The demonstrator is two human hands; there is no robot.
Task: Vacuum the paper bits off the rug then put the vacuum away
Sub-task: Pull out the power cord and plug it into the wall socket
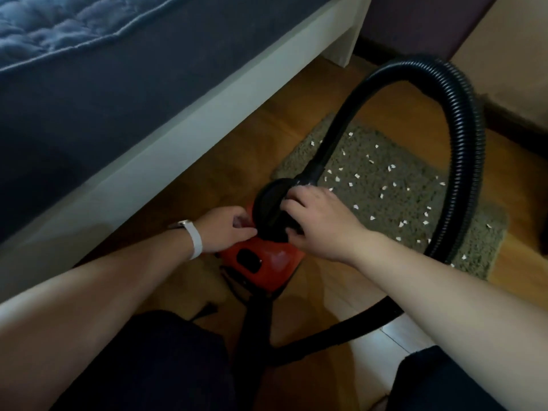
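Observation:
A small red vacuum stands on the wooden floor just before a grey-green rug. Several white paper bits lie scattered over the rug. A black ribbed hose arches from the vacuum's black round front end up and over to the right, then back down toward me. My right hand grips the black hose connector on that front end. My left hand, with a white wristband, touches the vacuum's left side, fingers pointing at the black part.
A bed with a white frame and dark blue bedding runs along the left. A wall and dark skirting stand at the right. A black cord plug lies on the floor near my knees.

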